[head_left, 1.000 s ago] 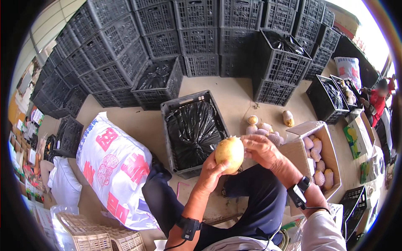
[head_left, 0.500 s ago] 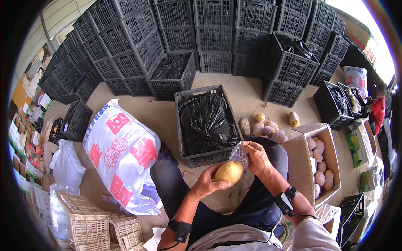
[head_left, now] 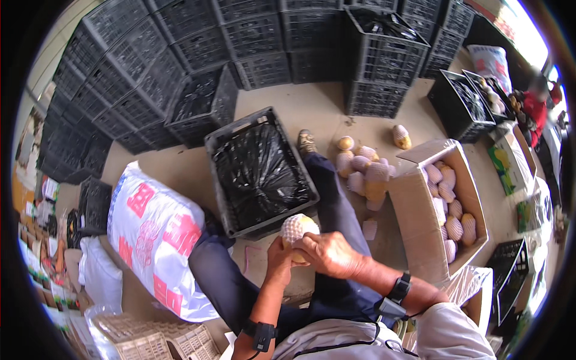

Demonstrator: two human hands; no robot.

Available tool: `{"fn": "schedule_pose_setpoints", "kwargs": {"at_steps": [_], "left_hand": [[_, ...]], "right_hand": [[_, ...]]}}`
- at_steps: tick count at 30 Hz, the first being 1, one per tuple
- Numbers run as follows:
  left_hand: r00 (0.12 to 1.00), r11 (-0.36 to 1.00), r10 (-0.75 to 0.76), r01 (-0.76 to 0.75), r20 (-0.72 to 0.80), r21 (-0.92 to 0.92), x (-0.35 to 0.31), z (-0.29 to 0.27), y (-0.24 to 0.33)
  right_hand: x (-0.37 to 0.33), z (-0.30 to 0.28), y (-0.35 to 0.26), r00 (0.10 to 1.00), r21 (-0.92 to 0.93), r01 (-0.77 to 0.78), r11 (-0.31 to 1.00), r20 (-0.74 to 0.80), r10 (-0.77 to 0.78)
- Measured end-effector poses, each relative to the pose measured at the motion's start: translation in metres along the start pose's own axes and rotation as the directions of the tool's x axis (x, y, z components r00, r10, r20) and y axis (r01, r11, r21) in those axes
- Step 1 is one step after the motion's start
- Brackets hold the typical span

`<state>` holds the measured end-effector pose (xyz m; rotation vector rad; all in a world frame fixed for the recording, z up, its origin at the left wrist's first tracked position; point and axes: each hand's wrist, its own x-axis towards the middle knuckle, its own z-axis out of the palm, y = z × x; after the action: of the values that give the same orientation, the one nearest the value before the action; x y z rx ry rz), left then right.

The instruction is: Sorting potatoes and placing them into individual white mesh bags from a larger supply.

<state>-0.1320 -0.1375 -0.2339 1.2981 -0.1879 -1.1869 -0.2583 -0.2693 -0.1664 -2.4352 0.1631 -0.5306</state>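
A yellow mango is held up between my legs, a white foam net sleeve drawn over its upper part. My left hand is closed around its left side. On the other side, my right hand grips sleeve and fruit together, its fingers partly covering them. Just beyond my hands stands a black plastic crate holding a gathered black plastic bag. Several sleeved mangoes lie in a heap on the floor beyond my right leg, and one more sleeved mango stands apart from them.
To the right is an open cardboard box of sleeved fruit. A big white sack with red print leans at my left. Stacked black crates wall off the far side. Beige baskets sit lower left. Another person is at far right.
The mango was bare in my left hand with the net in my right; now the net covers its upper part and both hands grip it. My view has swung rightward.
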Motion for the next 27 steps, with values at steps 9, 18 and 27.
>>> {"fn": "schedule_pose_setpoints", "kwargs": {"at_steps": [9, 18, 27], "left_hand": [[0.766, 0.645, 0.639, -0.485, -0.068, 0.591, 0.015, 0.074, -0.016], [0.735, 0.461, 0.490, -0.675, 0.469, 0.576, 0.040, 0.148, -0.018], [0.726, 0.490, 0.679, -0.336, -0.111, 0.804, 0.128, -0.012, 0.054]], "right_hand": [[-0.057, 0.005, 0.010, 0.705, 0.581, -0.453, 0.676, -0.231, 0.670], [-0.116, 0.027, 0.156, 0.276, 0.983, -0.048, -0.175, 0.182, 0.944], [-0.170, 0.108, 0.273, 0.194, 0.914, -0.377, -0.149, 0.235, 0.953]]}}
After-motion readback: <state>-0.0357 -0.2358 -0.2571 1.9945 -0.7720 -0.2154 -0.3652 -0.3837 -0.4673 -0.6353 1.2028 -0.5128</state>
